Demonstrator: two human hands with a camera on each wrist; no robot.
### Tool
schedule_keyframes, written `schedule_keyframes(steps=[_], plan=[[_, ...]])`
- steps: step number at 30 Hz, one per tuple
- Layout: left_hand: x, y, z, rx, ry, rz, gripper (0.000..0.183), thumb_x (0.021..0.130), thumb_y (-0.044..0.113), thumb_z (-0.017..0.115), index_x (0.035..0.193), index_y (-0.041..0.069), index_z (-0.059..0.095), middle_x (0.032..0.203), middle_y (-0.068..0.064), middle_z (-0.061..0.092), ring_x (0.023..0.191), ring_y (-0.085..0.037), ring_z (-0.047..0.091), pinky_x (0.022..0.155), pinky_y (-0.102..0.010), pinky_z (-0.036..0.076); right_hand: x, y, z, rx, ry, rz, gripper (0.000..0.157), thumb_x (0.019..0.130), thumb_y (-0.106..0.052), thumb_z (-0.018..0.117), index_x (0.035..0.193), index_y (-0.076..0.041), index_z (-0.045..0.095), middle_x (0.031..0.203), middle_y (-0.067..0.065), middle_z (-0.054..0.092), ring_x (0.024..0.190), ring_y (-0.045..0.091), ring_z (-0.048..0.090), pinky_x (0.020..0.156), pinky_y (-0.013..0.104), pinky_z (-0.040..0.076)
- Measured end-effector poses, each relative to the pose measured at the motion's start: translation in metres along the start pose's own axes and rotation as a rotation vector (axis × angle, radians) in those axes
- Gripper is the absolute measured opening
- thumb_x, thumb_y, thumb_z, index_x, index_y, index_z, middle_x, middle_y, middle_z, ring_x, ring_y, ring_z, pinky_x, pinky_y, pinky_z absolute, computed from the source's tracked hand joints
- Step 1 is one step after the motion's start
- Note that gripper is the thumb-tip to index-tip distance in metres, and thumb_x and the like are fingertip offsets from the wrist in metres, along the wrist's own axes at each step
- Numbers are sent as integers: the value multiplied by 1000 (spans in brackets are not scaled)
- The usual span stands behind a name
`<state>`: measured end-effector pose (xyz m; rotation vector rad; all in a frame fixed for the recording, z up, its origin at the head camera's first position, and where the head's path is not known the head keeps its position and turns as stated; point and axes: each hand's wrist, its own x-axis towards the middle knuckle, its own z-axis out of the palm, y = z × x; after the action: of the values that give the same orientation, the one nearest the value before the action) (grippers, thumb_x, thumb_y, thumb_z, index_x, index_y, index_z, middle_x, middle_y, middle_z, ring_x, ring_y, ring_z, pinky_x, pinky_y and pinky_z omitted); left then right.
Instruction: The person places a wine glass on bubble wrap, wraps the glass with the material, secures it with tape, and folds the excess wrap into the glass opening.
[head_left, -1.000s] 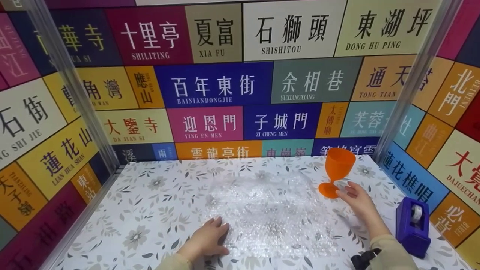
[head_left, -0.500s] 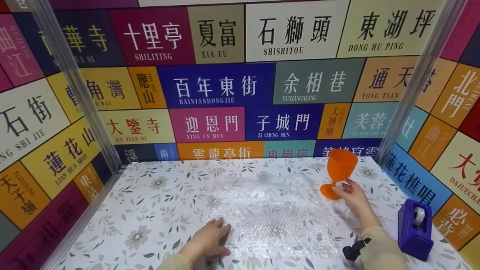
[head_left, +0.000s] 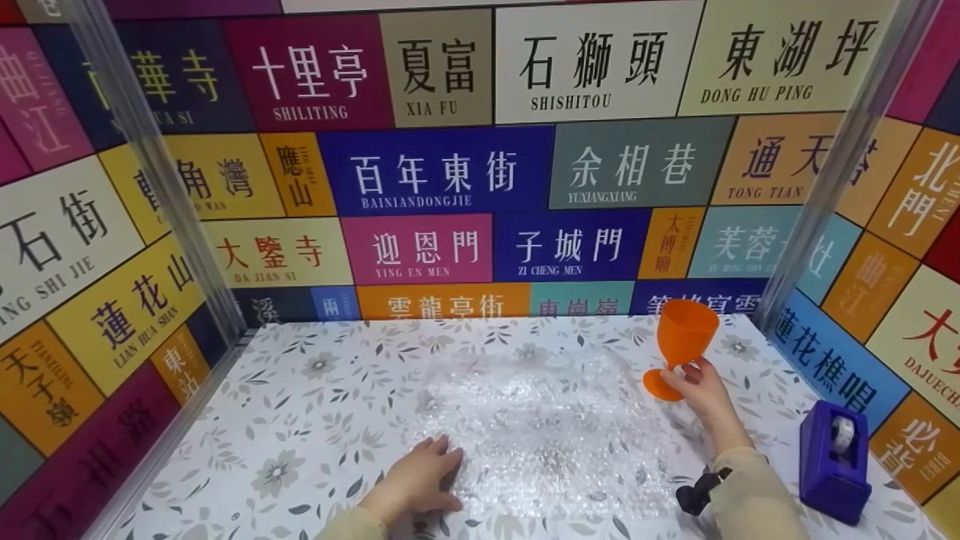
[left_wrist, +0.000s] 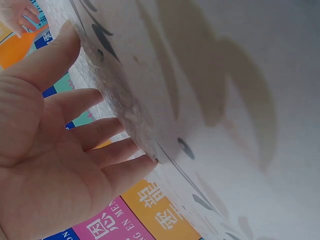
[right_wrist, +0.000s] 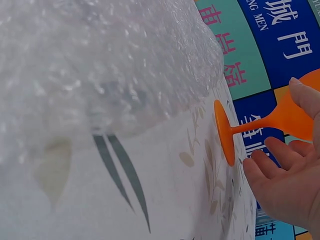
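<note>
An orange goblet (head_left: 686, 330) stands upright on the table, right of a clear sheet of bubble wrap (head_left: 547, 435). My right hand (head_left: 709, 394) is at the goblet's stem, thumb and fingers on either side of it. In the right wrist view the thumb overlaps the bowl, and the loosely bent fingers (right_wrist: 270, 160) lie apart from the stem. My left hand (head_left: 420, 476) rests at the near left edge of the bubble wrap, fingers spread. The left wrist view shows its fingertips (left_wrist: 145, 162) along the sheet's edge.
A purple tape dispenser (head_left: 834, 461) with a roll of tape stands at the right side of the table, beyond my right forearm. The table has a white leaf-patterned cover (head_left: 300, 405). Panels with coloured lettering (head_left: 435, 169) enclose its back and sides.
My right hand has moved left and closer in, from beside the goblet's base to around its stem. The goblet and the left hand have stayed put; the head view has shifted slightly.
</note>
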<state>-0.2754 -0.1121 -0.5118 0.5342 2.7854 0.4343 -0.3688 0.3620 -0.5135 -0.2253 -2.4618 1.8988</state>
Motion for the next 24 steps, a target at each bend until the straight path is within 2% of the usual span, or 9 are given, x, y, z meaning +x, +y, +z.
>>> schedule_keyframes(steps=[5,10,18,24], plan=[[-1,0,0,12,11,17,78,74,45,82,140,14,57,149,-19,44,138,-43,37,111,-57,32,3,5,3,67,-25,-53,90,98,-19,64,156,2,-1,158,30,15,145,43,19,118,52,19],[-4,-1,-1,32,36,54,78,73,45,82,140,12,57,147,-22,45,136,-45,39,109,-57,34,6,8,6,78,-34,-70,87,98,-21,64,156,3,4,157,30,22,143,40,28,117,48,24],[-2,1,-1,22,12,24,78,74,46,81,141,15,57,149,-20,45,137,-43,38,111,-57,32,5,8,8,30,-3,-47,83,97,-26,66,153,4,13,151,33,31,137,42,34,115,51,27],[-3,1,-1,20,13,27,78,74,46,82,141,14,57,149,-20,44,137,-44,38,110,-58,32,4,10,10,-45,0,-52,69,99,-22,63,147,9,25,142,34,40,130,42,40,112,51,33]])
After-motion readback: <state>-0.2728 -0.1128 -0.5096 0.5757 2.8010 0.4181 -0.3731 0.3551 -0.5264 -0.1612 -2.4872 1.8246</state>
